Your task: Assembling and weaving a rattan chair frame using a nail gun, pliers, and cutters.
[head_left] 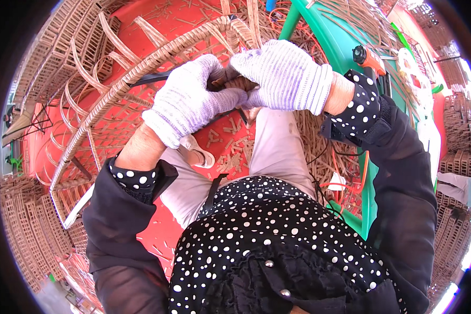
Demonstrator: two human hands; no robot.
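I am pinching a wicker strip point(239, 82) with the fingers of my left hand point(191, 99) and right hand point(282, 73), both clenched on it, at the rim of the basket frame point(141, 68). The rim is wrapped, but many ribs are sticking out bare.

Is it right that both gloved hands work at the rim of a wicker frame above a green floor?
Not quite. In the head view the left hand and the right hand, both gloved, do meet at the rim of the wicker frame, but the floor below is red, not green.
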